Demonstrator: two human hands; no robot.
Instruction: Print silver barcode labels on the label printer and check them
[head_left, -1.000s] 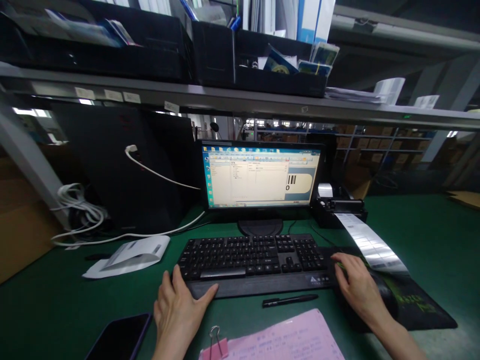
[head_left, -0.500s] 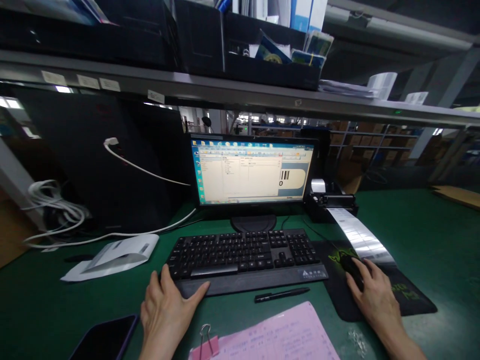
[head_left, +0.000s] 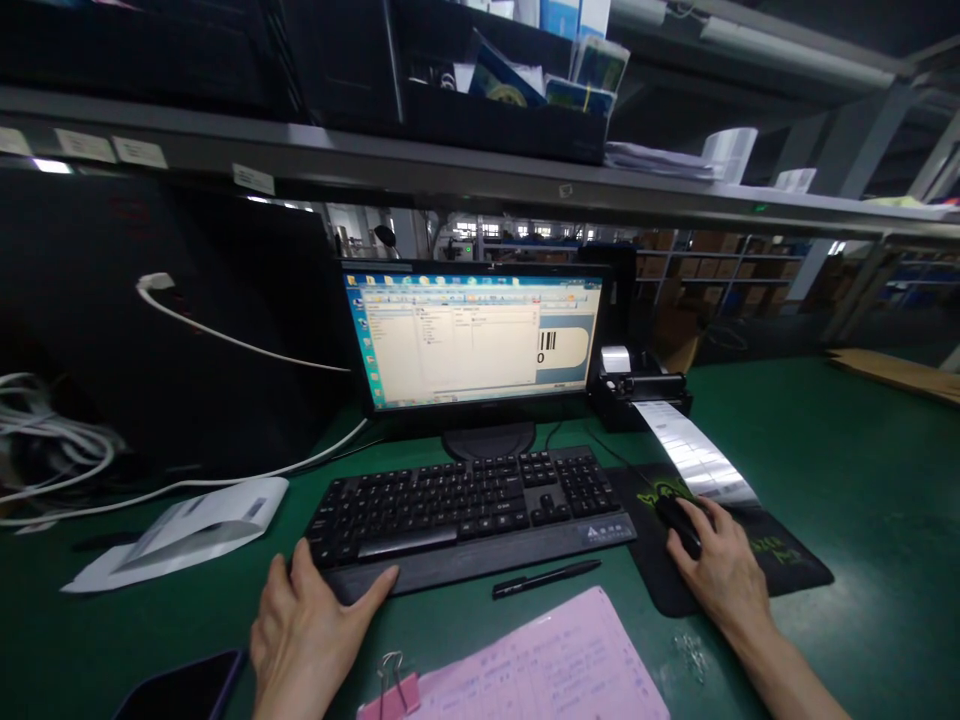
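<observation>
My left hand rests at the lower left corner of a black keyboard, thumb spread wide along its wrist rest and fingers by its left end. My right hand is curled over a black computer mouse on a dark mouse pad with green print. Behind the keyboard stands a lit monitor showing windows and part of a barcode label. Between the hands lie a black pen and pink paper sheets held by a pink binder clip.
A label printer with a strip of silvery labels is right of the monitor. At left are a folded white paper, a phone and a coiled white cable. A shelf crosses above the desk.
The camera view has turned a little to the right, so everything sits further left in the picture. Both hands keep their places at the keyboard and on the mouse.
</observation>
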